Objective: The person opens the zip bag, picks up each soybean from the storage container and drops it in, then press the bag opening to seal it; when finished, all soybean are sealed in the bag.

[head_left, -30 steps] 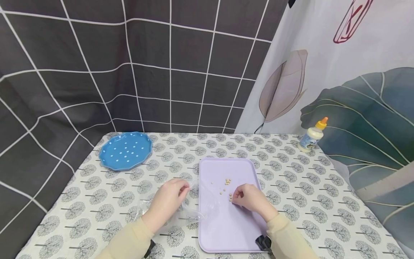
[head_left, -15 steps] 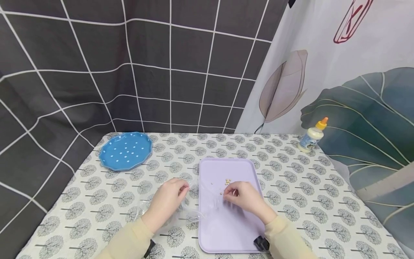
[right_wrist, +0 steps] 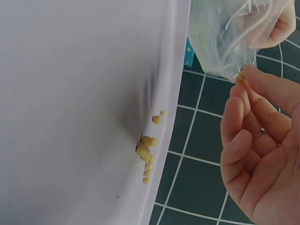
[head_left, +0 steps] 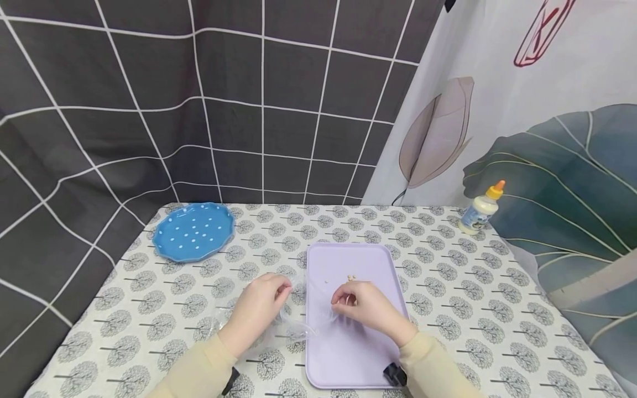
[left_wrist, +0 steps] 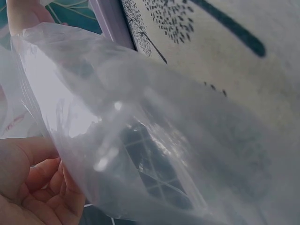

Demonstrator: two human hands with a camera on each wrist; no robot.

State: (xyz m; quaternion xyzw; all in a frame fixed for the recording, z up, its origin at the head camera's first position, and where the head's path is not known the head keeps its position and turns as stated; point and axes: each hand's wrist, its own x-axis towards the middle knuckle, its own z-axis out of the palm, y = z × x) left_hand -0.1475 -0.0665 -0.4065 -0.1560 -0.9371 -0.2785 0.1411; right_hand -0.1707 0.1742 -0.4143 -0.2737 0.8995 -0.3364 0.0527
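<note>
My left hand (head_left: 262,304) pinches the edge of a clear plastic zip bag (left_wrist: 117,117), which spreads over the cloth and the left rim of a lilac tray (head_left: 350,359). Above that tray my right hand (head_left: 370,307) pinches one small yellow bean (right_wrist: 241,76), like a soybean, between thumb and forefinger. The pinched bean is close to the bag's mouth in the right wrist view; whether it touches the plastic I cannot tell. Several loose beans (right_wrist: 145,150) lie on the tray, partly hidden by my right hand in the head view.
A blue plate (head_left: 194,232) with white dots stands at the back left of the tree-print tablecloth (head_left: 271,235). Near the back right corner is a glue bottle (head_left: 479,213) with an orange tip. Curtains hang behind the table.
My right hand has moved left across the tray, from beside the beans towards the bag. The left hand keeps its place at the bag.
</note>
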